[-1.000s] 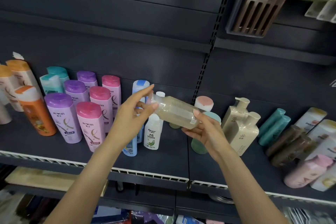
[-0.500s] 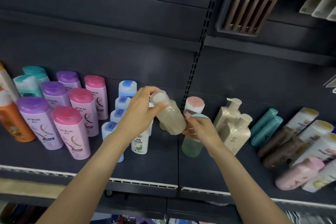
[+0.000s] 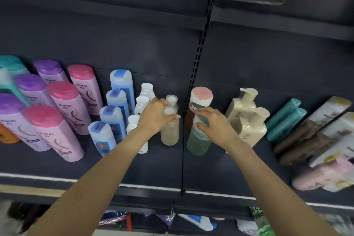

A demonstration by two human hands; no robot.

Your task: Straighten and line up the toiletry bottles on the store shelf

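A clear bottle of pale yellowish liquid (image 3: 170,132) with a white cap stands upright on the dark shelf (image 3: 157,166), in front of a second one like it (image 3: 171,99). My left hand (image 3: 156,117) grips its neck and cap. My right hand (image 3: 211,125) is closed over the top of a green-tinted bottle (image 3: 197,142) just right of the shelf seam. Behind that one stands a brown bottle with a pink cap (image 3: 201,97).
Rows of blue (image 3: 113,117), pink (image 3: 57,130) and purple (image 3: 17,119) bottles and small white bottles (image 3: 142,101) stand to the left. Cream pump bottles (image 3: 249,119) stand on the right; teal (image 3: 285,120), brown and white bottles lie tipped over at far right.
The pale bottle went from lying sideways between both hands to standing upright on the shelf. My right hand let it go and moved onto the green-tinted bottle.
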